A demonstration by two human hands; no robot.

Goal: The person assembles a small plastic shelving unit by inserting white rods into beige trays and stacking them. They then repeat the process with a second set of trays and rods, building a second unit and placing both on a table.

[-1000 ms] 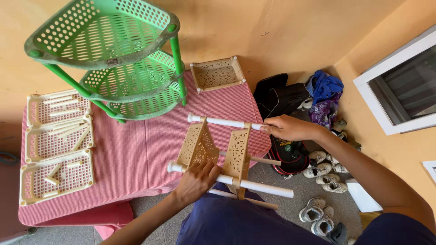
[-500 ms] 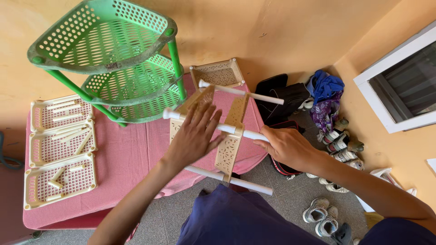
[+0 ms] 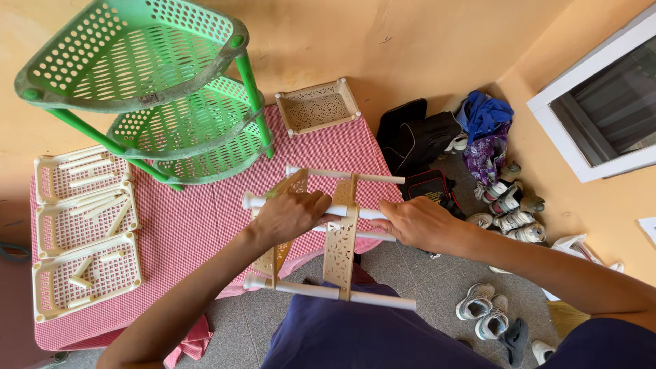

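Two hands hold a half-built beige rack (image 3: 321, 232) over the near edge of the counter (image 3: 198, 219), above the person's lap. The left hand (image 3: 290, 215) is wrapped around the middle white tube (image 3: 314, 207), its grip closed over the tube where the left lattice panel (image 3: 280, 225) meets it. The right hand (image 3: 420, 224) sits just to the right of that, its grip closed on the same tube's far end, fingers curled toward the second lattice panel (image 3: 339, 242). That panel stands between the two hands, upright and threaded by the tubes. Beyond the hands, another white tube (image 3: 345, 175) runs across the tops of both panels; nearer the person, below the hands, a third tube (image 3: 328, 292) crosses their lower ends.

Further past the left hand, on the pink checked counter, stands a green three-tier shelf (image 3: 150, 89), tilted in view. Well off to the left of that hand lie three beige trays (image 3: 85, 232) in a row, each holding loose short pegs. Beyond the rack, against the wall, rests a single beige basket (image 3: 318, 108). Off to the right of the right hand, on the floor, sit a black bag (image 3: 417, 137), a blue cloth (image 3: 488, 116) and several shoes (image 3: 509, 205).
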